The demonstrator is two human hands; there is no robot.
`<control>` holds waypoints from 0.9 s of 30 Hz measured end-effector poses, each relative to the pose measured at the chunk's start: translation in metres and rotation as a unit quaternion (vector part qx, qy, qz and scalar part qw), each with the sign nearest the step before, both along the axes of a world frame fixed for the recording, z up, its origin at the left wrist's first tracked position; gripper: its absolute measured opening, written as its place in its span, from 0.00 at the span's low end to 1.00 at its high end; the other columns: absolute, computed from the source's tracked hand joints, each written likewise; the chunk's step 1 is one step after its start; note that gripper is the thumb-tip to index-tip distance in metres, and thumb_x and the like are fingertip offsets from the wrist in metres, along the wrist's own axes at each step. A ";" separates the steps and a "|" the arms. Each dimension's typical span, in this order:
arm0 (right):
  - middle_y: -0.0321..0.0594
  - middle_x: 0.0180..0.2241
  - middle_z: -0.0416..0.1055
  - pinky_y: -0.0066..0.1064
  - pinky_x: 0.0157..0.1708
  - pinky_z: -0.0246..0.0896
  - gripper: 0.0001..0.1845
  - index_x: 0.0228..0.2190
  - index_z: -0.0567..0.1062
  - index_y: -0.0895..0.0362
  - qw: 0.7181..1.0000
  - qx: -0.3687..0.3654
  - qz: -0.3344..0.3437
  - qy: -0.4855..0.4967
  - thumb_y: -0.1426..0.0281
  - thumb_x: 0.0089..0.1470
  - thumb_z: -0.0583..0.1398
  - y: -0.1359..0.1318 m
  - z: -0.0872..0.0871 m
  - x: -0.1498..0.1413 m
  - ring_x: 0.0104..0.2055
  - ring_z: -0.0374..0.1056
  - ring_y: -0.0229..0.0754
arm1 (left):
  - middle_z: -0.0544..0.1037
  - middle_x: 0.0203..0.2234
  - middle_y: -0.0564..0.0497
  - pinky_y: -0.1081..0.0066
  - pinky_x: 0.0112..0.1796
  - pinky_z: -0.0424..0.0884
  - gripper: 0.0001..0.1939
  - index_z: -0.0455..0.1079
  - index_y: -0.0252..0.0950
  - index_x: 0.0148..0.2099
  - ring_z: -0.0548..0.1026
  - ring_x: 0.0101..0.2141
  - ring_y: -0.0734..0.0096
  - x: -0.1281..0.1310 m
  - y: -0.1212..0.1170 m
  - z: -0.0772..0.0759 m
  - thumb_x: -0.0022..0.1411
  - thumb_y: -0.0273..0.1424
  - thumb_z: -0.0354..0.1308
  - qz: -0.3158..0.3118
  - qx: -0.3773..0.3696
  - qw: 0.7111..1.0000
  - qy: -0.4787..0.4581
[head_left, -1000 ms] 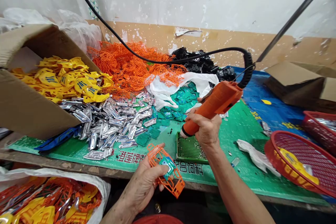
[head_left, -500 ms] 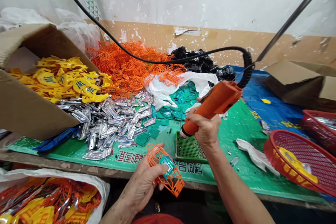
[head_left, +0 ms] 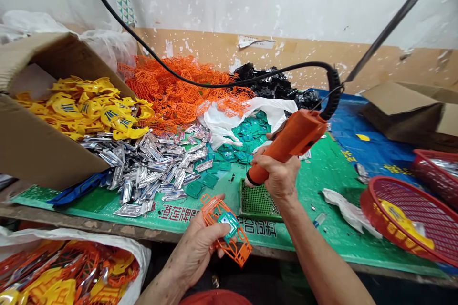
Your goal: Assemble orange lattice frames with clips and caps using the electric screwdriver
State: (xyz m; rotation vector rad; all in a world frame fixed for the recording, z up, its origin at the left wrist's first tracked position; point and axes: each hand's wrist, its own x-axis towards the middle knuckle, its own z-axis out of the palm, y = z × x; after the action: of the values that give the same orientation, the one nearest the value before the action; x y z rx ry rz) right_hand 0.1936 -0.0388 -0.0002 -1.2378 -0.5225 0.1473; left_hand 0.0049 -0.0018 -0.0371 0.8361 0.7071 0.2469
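My left hand [head_left: 196,252] is shut around an orange plastic lattice frame [head_left: 239,243] at the bottom middle of the view. A teal piece [head_left: 228,224] sits inside the frame, partly hidden by the bars. My right hand [head_left: 281,176] grips an orange handheld power tool [head_left: 289,142] with its tip pointing down and left, above a green perforated pad [head_left: 258,202]. A coiled black cable [head_left: 333,90] rises from the tool's rear end. The tool's tip and the frame stand apart.
Heaps of silver pieces [head_left: 143,171], teal pieces [head_left: 246,138], orange lattices [head_left: 175,95] and black parts [head_left: 272,83] cover the green mat [head_left: 322,200]. A cardboard box [head_left: 46,147] holds yellow pieces. A red basket [head_left: 404,214] sits right; a filled white sack [head_left: 141,257] sits below.
The orange tool and its cable have shifted slightly left. My left hand and the frame look almost unchanged.
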 end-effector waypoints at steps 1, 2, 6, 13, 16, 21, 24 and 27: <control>0.33 0.19 0.68 0.34 0.26 0.63 0.04 0.19 0.73 0.59 1.000 0.000 0.000 -0.001 0.72 0.34 0.64 0.000 0.000 0.000 0.21 0.63 0.37 | 0.72 0.29 0.54 0.79 0.16 0.60 0.42 0.52 0.35 0.63 0.70 0.23 0.76 0.000 0.000 0.000 0.48 0.29 0.65 -0.001 0.000 1.000 -0.001; 0.33 0.19 0.68 0.34 0.26 0.62 0.04 0.19 0.73 0.59 1.000 0.000 -0.002 -0.002 0.72 0.34 0.64 0.000 0.000 -0.001 0.21 0.63 0.37 | 0.72 0.29 0.54 0.79 0.16 0.60 0.42 0.52 0.35 0.63 0.71 0.23 0.76 0.000 0.000 0.000 0.47 0.29 0.65 -0.001 0.001 1.000 0.000; 0.34 0.20 0.70 0.34 0.27 0.62 0.05 0.20 0.74 0.59 1.000 0.000 -0.007 -0.008 0.73 0.34 0.65 0.000 0.000 -0.003 0.22 0.64 0.38 | 0.72 0.29 0.54 0.79 0.16 0.60 0.41 0.52 0.36 0.63 0.72 0.24 0.74 0.001 0.000 0.001 0.48 0.28 0.65 -0.003 0.003 1.000 0.002; 0.32 0.20 0.69 0.33 0.26 0.61 0.06 0.21 0.73 0.58 1.000 0.010 -0.016 -0.007 0.74 0.34 0.65 0.000 0.001 -0.001 0.22 0.64 0.37 | 0.72 0.27 0.54 0.79 0.18 0.61 0.29 0.61 0.34 0.54 0.69 0.23 0.76 0.002 0.001 -0.003 0.50 0.31 0.65 -0.009 0.018 1.000 -0.014; 0.31 0.20 0.69 0.33 0.26 0.61 0.10 0.26 0.73 0.58 0.999 0.030 -0.013 -0.003 0.73 0.35 0.65 -0.002 0.007 0.001 0.22 0.64 0.37 | 0.71 0.26 0.55 0.80 0.18 0.61 0.18 0.65 0.33 0.43 0.68 0.23 0.77 0.002 0.001 -0.005 0.51 0.31 0.65 -0.020 0.030 0.999 -0.022; 0.29 0.20 0.68 0.34 0.25 0.61 0.22 0.38 0.73 0.54 0.995 0.093 0.029 0.020 0.74 0.35 0.64 -0.015 0.034 -0.006 0.21 0.64 0.38 | 0.70 0.24 0.55 0.80 0.18 0.61 0.12 0.66 0.34 0.37 0.68 0.23 0.77 0.002 0.000 -0.004 0.51 0.31 0.64 -0.027 0.043 0.998 -0.035; 0.30 0.21 0.67 0.35 0.27 0.63 0.20 0.37 0.73 0.52 0.991 0.111 0.069 0.029 0.76 0.37 0.63 -0.028 0.049 -0.022 0.22 0.65 0.38 | 0.71 0.24 0.54 0.79 0.18 0.61 0.12 0.68 0.33 0.35 0.68 0.23 0.77 0.003 -0.001 -0.002 0.49 0.31 0.65 -0.022 0.048 0.998 -0.034; 0.32 0.22 0.67 0.36 0.28 0.65 0.19 0.36 0.74 0.50 0.984 0.117 0.124 0.049 0.77 0.39 0.61 -0.039 0.056 -0.042 0.24 0.65 0.38 | 0.71 0.23 0.54 0.79 0.18 0.61 0.12 0.68 0.33 0.34 0.69 0.22 0.76 0.003 -0.002 -0.003 0.49 0.31 0.65 -0.016 0.050 0.998 -0.035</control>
State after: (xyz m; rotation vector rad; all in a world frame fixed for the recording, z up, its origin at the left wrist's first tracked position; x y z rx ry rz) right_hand 0.1518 -0.0779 0.0556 -0.9279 -0.5897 0.3471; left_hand 0.0083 -0.0039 -0.0402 0.9297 0.6185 0.2836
